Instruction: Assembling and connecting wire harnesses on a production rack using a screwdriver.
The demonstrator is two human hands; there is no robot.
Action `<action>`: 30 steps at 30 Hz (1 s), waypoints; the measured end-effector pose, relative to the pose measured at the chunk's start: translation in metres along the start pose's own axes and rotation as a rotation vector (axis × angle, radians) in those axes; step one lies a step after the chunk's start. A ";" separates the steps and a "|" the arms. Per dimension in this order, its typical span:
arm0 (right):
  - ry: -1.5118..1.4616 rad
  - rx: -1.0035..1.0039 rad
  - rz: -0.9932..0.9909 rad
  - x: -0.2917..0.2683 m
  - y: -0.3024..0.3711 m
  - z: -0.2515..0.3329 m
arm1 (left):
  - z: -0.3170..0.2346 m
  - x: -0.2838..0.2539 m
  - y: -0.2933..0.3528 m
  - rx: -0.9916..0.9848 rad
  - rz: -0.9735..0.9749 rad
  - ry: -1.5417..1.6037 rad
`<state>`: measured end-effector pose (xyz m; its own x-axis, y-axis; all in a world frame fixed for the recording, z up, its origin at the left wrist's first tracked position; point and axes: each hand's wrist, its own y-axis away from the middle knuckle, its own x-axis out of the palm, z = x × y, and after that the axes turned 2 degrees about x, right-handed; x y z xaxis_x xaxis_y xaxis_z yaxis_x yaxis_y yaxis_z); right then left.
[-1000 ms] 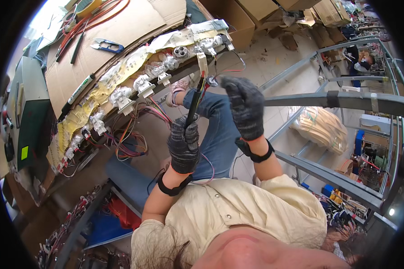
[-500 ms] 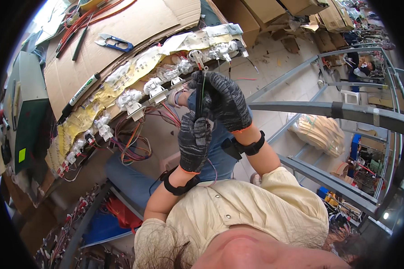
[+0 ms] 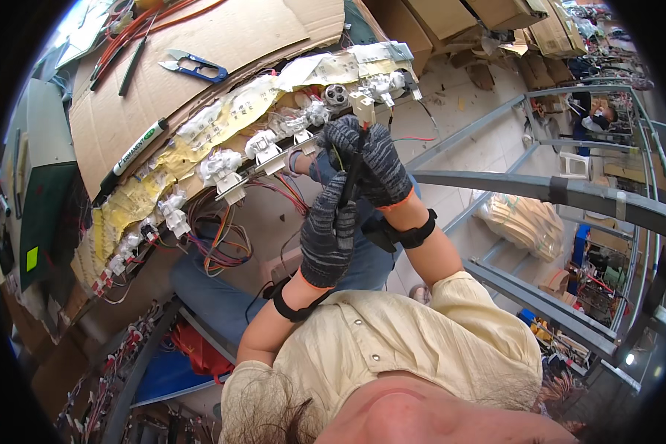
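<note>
Black-sleeved wire bundle [image 3: 350, 181] running up and slightly right toward worktop edge [image 3: 200, 140], white connector [image 3: 362, 107] at its top; left hand [image 3: 327, 235] fisted low on sleeve, right hand [image 3: 374, 159] pinching upper end, nearer connector row [image 3: 222, 166].

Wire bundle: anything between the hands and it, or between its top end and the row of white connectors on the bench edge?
Nothing visible. Both gloved hands already grip the black-sleeved wire bundle: left hand low, right hand near the top. Its white plug sits just beside the white connectors, no object between.
</note>
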<state>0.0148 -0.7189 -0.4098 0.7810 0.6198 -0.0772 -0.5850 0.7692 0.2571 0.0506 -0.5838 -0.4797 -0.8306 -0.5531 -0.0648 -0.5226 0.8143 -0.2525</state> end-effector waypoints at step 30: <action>1.152 -0.718 -0.408 -0.004 -0.011 0.022 | -0.008 -0.018 -0.038 -0.899 0.286 1.117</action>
<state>0.0234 -0.7331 -0.3915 0.5111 -0.1519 -0.8460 -0.6199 0.6167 -0.4852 0.0837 -0.6034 -0.4615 -0.4194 -0.2766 0.8646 0.0887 0.9354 0.3423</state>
